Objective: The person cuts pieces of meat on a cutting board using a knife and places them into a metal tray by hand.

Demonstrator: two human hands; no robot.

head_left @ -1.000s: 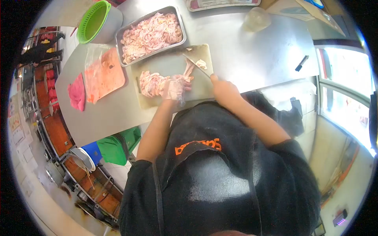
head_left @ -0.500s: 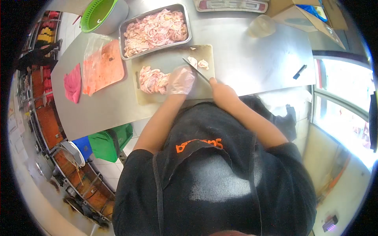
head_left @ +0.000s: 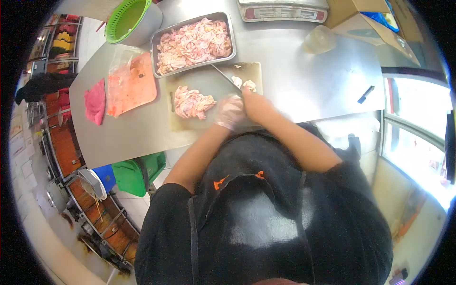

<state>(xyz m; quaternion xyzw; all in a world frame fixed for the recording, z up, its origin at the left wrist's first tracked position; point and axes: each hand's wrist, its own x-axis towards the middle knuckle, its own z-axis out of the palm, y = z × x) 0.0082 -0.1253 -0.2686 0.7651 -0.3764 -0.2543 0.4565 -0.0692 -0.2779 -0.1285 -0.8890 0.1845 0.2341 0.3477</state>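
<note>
A knife [head_left: 225,77] is gripped in my right hand [head_left: 256,105], its blade slanting up and left over the pale cutting board [head_left: 176,124]. Close against it is my left hand [head_left: 231,111] in a clear plastic glove; its fingers are blurred and partly covered, so what they hold cannot be made out. Left of the glove a pile of pale pink meat [head_left: 191,102] lies on the board. Small pieces of the same meat [head_left: 249,85] sit just above my right hand. Behind the board a metal tray [head_left: 232,51] is heaped with more meat.
A red cutting board [head_left: 142,90] with a plastic bag and a pink cloth [head_left: 95,101] lie left. A green basket in a bucket [head_left: 151,20], a scale [head_left: 283,14] and a cardboard box [head_left: 349,19] stand behind. A marker [head_left: 365,94] lies right.
My right hand and the knife have moved left, up against my gloved left hand. The left hand has come away from the meat pile, leaving a gap. The view has shifted slightly.
</note>
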